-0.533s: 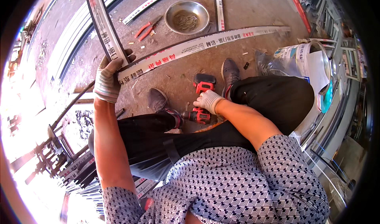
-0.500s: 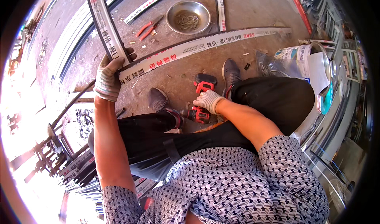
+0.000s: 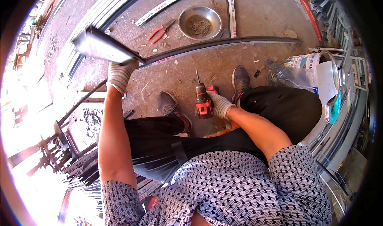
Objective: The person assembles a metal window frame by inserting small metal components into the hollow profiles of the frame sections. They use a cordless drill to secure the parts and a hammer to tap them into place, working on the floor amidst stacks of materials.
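Note:
In a striped work glove, my left hand (image 3: 122,75) is closed round the corner where two metal profiles meet. The shorter profile (image 3: 104,46) tilts up to the far left and catches bright glare. A long dark profile (image 3: 247,40) runs off to the right along the floor. My right hand (image 3: 220,105), also gloved, grips a red and black cordless drill (image 3: 204,102) between my shoes. Its bit points away from me, short of the long profile and apart from it. The left fingertips are partly hidden behind the corner.
Beyond the long profile lie red-handled pliers (image 3: 160,32), a metal bowl (image 3: 180,23) of screws, and a short profile strip (image 3: 231,16). More long profiles (image 3: 115,6) stretch across the far left. A white bucket (image 3: 299,61) and clear plastic bag (image 3: 285,75) stand at right.
The drill has swung round so its bit now points forward, away from me. My left hand has turned the joined profiles, so their printed faces have rolled away and the short one tilts further left.

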Demonstrator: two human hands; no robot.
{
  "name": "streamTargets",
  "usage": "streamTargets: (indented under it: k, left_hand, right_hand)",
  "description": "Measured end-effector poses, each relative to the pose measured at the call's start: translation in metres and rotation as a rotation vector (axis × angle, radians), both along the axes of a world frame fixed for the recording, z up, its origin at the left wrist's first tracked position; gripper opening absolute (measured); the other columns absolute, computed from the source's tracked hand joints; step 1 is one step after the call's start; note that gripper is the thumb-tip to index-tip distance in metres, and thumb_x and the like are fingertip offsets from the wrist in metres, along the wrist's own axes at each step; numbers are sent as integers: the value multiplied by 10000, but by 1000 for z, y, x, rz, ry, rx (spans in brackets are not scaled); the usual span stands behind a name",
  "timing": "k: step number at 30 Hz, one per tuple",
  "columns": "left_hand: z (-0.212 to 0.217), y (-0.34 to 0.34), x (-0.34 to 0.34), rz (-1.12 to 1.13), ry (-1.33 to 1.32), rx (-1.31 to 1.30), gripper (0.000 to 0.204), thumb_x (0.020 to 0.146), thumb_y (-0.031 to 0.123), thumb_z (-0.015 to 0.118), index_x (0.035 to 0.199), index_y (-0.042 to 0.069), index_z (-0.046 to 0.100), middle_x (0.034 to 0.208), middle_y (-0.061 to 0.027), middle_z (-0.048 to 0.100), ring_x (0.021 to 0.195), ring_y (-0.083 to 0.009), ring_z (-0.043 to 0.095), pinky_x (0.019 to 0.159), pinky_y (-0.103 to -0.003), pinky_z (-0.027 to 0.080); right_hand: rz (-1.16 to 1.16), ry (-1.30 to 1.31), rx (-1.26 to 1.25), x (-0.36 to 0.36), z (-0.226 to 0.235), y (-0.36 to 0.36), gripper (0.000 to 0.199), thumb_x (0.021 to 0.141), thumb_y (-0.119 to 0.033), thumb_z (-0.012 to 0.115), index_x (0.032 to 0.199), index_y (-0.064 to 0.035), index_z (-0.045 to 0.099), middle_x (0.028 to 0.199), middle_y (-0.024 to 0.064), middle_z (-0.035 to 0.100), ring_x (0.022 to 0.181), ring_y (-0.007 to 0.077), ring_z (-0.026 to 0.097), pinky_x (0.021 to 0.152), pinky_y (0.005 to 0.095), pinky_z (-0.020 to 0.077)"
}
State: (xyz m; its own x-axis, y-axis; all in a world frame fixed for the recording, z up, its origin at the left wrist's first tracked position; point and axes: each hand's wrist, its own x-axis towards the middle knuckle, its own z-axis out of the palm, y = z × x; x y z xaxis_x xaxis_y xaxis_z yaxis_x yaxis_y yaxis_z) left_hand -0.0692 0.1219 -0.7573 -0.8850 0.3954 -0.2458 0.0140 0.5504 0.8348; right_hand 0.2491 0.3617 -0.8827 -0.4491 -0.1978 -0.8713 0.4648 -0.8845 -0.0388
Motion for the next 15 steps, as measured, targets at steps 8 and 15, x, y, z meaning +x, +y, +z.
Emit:
streamTargets:
  k: [8,15]
  left_hand:
    - [-39,-21,15,274,-215,220,291,748,-63,769,1021,19,716,978,-34,728,833,-188,665,800,-332,546]
    - [-62,-37,6,509,-236,296,316,701,-109,796,929,76,681,863,8,671,765,-142,620,761,-299,536]
  right_hand:
    - [-7,-69,26,10,-7,7,87,976,-237,626,953,-154,619,909,13,685,832,166,660,822,365,564]
    - [179,139,229,10,-16,21,107,990,-249,597,991,-144,616,946,24,688,869,173,650,851,333,533]
